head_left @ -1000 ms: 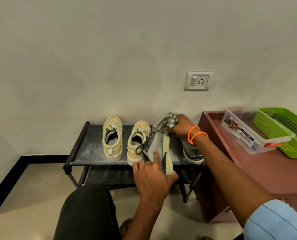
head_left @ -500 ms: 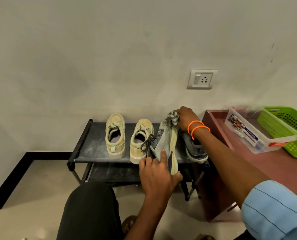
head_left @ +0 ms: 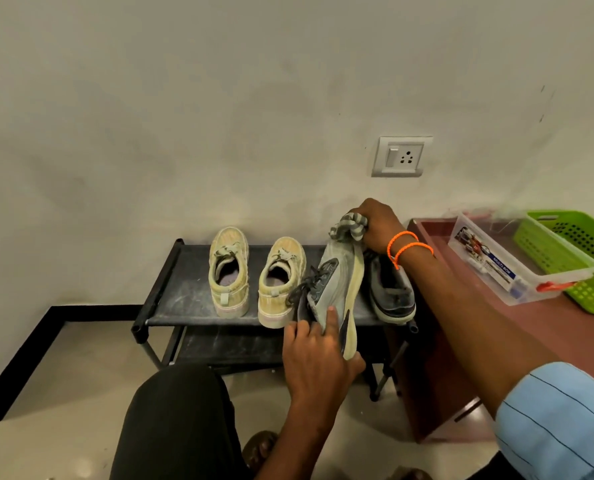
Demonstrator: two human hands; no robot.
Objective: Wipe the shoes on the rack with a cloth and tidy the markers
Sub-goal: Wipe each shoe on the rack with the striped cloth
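Nearest me, my left hand [head_left: 318, 355] grips the heel of a grey sneaker [head_left: 337, 289], thumb under the pale foam sole and forefinger laid along the upper; the shoe is tipped on its side over the front edge of the rack [head_left: 181, 289]. At its toe my right hand [head_left: 375, 225], orange bands at the wrist, bunches a striped cloth [head_left: 349, 228] against the shoe. The rack is a black tube frame with dusty fabric shelves, and its top shelf holds a pair of tan canvas shoes [head_left: 250, 275] on the left and the grey sneaker's mate [head_left: 390, 292] on the right. Just beside the rack a reddish-brown table [head_left: 572, 341] carries a clear plastic box [head_left: 520, 268], labelled, with what may be markers inside, though I cannot tell. A perforated green basket [head_left: 576, 254] touches it behind.
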